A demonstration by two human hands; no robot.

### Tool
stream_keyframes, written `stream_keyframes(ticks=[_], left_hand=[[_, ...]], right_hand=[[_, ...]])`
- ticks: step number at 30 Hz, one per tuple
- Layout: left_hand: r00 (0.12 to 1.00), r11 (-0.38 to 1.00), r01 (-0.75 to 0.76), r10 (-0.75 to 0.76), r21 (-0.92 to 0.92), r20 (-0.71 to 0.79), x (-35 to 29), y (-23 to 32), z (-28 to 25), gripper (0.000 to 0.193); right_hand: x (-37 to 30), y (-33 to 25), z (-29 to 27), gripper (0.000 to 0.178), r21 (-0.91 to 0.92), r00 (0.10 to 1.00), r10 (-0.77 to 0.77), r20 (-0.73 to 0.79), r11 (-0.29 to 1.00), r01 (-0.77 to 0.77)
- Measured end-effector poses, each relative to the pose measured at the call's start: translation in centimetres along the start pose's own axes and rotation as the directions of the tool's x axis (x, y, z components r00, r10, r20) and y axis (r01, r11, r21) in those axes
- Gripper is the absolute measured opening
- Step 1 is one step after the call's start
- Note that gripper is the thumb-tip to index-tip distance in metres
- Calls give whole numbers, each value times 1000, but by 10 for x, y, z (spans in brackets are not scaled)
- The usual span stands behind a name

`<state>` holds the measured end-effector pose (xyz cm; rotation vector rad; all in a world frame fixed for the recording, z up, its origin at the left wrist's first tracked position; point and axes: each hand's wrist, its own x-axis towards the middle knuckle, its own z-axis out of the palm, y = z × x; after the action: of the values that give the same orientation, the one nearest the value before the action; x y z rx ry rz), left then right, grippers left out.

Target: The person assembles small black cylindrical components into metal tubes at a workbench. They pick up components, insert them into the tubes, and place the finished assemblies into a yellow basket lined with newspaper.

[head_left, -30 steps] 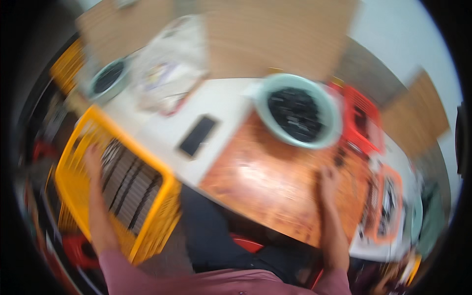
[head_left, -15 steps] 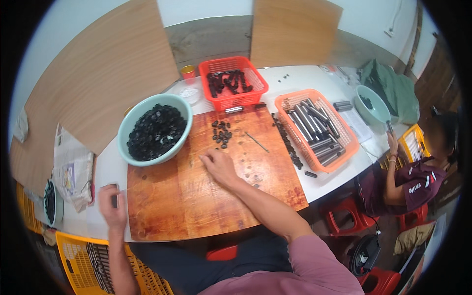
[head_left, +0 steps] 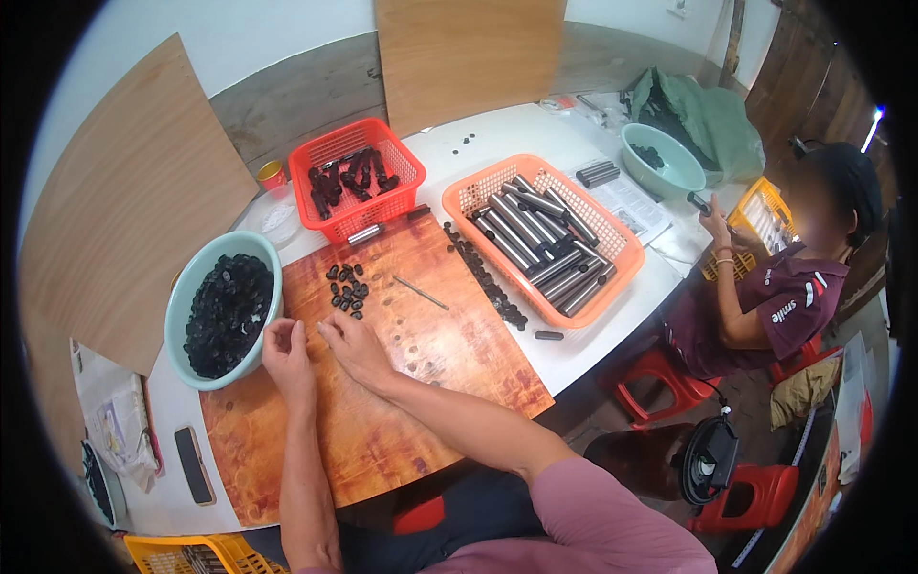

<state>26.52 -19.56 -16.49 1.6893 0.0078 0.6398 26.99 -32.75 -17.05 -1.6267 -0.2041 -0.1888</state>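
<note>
My left hand (head_left: 290, 362) is beside the near right rim of the pale green bowl (head_left: 275, 320), fingers closed in a pinch. Close to its right, above the wooden board (head_left: 421, 421), is my right hand (head_left: 354, 350), its fingers also curled together. Whatever either hand pinches is too small or hidden to make out. Just beyond the right hand lies a loose cluster of small black oval pieces (head_left: 347, 290). Many similar black pieces (head_left: 222, 320) fill the bowl. A thin metal rod (head_left: 421, 292) rests on the board, right of the cluster.
A red basket (head_left: 397, 167) with dark parts stands at the back. An orange basket (head_left: 612, 277) of metal tubes (head_left: 521, 230) stands to the right, with a row of black pieces (head_left: 478, 277) alongside. A phone (head_left: 194, 466) lies left of the board. A person (head_left: 765, 297) works at the right.
The view has swung right. My left hand has moved from over a dark object left of the board to beside my right hand. The phone now lies uncovered.
</note>
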Motion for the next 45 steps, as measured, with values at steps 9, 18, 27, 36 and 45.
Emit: stream_keyframes(ticks=[9,18,27,36,45], left_hand=[[995,999,23,-26,40,98,-11,8,-4,8],[899,873,432,-397,-225,184,-1,1,-8,18],[976,998,39,-48,48,210,-3,-25,-18,23],[969,964,223,-203,-143,144,-5,-11,-2,14],[963,976,199,-180,-83,199,-4,-16,-11,13]], right_hand=[[-1,-3,1,29,-7,1000,1,16,1000,-1],[-2,-3,-3,24,19,999,47,4,999,-47],[54,-83,-127,13,-11,953,-154,-262,988,157],[91,-33,-296,25,-947,950,14,-312,74,-312],[88,-40,-281,30,-902,914,112,-390,156,-404]])
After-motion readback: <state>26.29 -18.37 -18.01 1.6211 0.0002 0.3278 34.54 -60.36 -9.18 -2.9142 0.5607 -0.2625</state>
